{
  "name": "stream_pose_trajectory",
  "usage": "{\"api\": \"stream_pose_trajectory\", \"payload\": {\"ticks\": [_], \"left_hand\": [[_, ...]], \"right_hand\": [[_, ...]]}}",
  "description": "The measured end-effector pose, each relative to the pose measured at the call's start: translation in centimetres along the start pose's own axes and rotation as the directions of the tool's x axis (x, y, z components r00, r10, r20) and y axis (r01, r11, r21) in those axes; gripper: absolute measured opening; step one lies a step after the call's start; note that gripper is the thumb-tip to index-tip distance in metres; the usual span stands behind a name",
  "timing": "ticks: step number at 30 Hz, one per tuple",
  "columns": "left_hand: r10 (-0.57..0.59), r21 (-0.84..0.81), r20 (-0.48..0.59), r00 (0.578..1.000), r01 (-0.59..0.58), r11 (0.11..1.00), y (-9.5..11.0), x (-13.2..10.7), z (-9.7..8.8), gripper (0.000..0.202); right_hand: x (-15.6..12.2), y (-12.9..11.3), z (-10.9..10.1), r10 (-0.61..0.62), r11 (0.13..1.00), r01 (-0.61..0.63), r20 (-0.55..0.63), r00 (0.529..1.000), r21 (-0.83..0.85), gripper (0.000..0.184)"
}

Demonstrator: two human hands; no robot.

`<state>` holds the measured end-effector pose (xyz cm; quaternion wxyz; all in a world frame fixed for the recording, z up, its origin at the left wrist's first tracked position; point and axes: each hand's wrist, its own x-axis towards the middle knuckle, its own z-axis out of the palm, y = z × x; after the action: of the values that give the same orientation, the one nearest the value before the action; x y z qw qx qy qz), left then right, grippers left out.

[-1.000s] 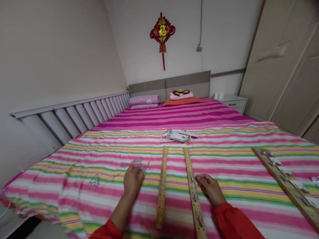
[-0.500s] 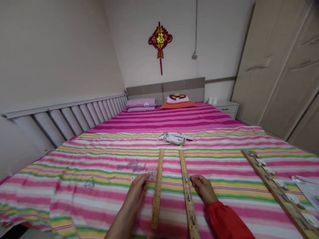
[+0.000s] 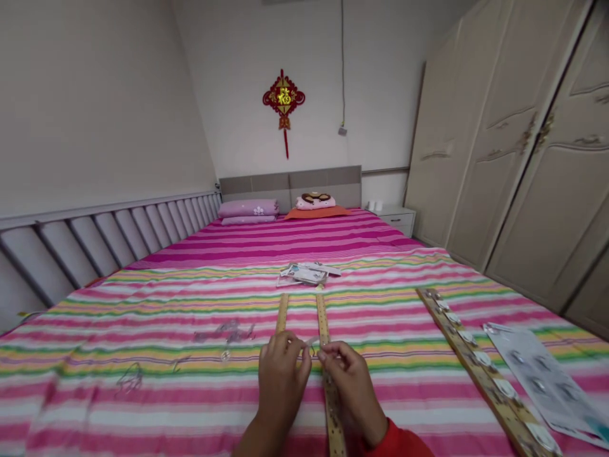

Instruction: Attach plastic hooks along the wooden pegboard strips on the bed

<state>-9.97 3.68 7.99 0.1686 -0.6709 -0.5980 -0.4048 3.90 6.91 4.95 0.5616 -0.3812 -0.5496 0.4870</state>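
My left hand (image 3: 284,374) pinches a small clear plastic piece with a thin dark metal part (image 3: 313,346). Fingers of my right hand (image 3: 349,384) are pinched at its other side; what they grip is too small to make out. Both hands meet above two narrow wooden strips with rows of holes. The left strip (image 3: 282,309) is mostly covered by my left hand. Below my right fingers runs the right strip (image 3: 335,425), with small metal fittings along its near part.
A third wooden strip (image 3: 451,336) with white round pieces lies to the right, beside a clear blister pack (image 3: 537,374). Packets (image 3: 307,274) are piled beyond the strips. Clear plastic scraps (image 3: 228,330) and thin wire-like pieces (image 3: 129,379) lie left on the striped bedding (image 3: 157,343).
My left hand has moved right, carrying the clear piece across the left strip to my right hand. The camera view has turned right, showing more of the blister pack and wardrobe.
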Motion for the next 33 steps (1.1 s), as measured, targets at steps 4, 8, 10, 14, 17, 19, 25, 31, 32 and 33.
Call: {"api": "stream_pose_trajectory", "payload": {"ticks": [4, 8, 10, 14, 17, 19, 25, 31, 32, 33], "left_hand": [[0.116, 0.037, 0.034, 0.993, -0.118, 0.992, 1.3, -0.1, -0.3, 0.008], [0.200, 0.040, 0.095, 0.975, -0.204, 0.978, 1.9, -0.2, -0.9, 0.008], [0.225, 0.020, 0.113, 0.968, -0.228, 0.973, 2.2, -0.1, -1.2, 0.010], [0.245, -0.073, 0.149, 0.958, -0.237, 0.969, 2.7, 0.7, -1.8, 0.012], [0.231, -0.169, 0.153, 0.961, -0.205, 0.964, 3.1, 1.5, -2.4, 0.017], [0.189, -0.254, 0.138, 0.972, -0.149, 0.956, 3.3, 1.9, -2.8, 0.025], [-0.285, -0.571, 0.296, 0.912, 0.408, 0.712, 1.9, 1.9, -1.1, 0.030], [-0.429, -0.640, 0.571, 0.700, 0.707, 0.301, 0.2, 0.5, 4.0, 0.036], [-0.429, -0.643, 0.598, 0.677, 0.725, 0.246, 0.1, 0.3, 4.7, 0.037], [-0.430, -0.643, 0.624, 0.652, 0.741, 0.191, 0.1, 0.2, 5.5, 0.038]], "right_hand": [[-1.0, -1.4, -0.7, -0.305, 0.914, 0.281, -0.039, 0.952, -0.292, 0.015], [-1.7, -1.9, -1.6, -0.458, 0.805, 0.459, 0.098, 0.883, -0.375, 0.020], [-2.1, -1.9, -1.9, -0.462, 0.797, 0.471, 0.119, 0.879, -0.379, 0.021], [-2.7, -1.9, -2.2, -0.424, 0.822, 0.434, 0.114, 0.899, -0.369, 0.020], [-2.9, -2.0, -2.3, -0.374, 0.865, 0.373, 0.063, 0.925, -0.335, 0.019], [-2.8, -2.0, -2.4, -0.318, 0.906, 0.306, 0.007, 0.948, -0.292, 0.018], [-1.1, -1.4, -3.3, -0.037, 0.999, 0.034, -0.127, 0.991, -0.022, 0.022], [0.8, 0.6, -3.9, 0.125, 0.981, -0.104, -0.121, 0.985, 0.161, 0.020], [1.1, 0.9, -3.8, 0.151, 0.974, -0.128, -0.114, 0.982, 0.186, 0.020], [1.4, 1.2, -3.7, 0.179, 0.966, -0.155, -0.106, 0.978, 0.206, 0.020]]}}
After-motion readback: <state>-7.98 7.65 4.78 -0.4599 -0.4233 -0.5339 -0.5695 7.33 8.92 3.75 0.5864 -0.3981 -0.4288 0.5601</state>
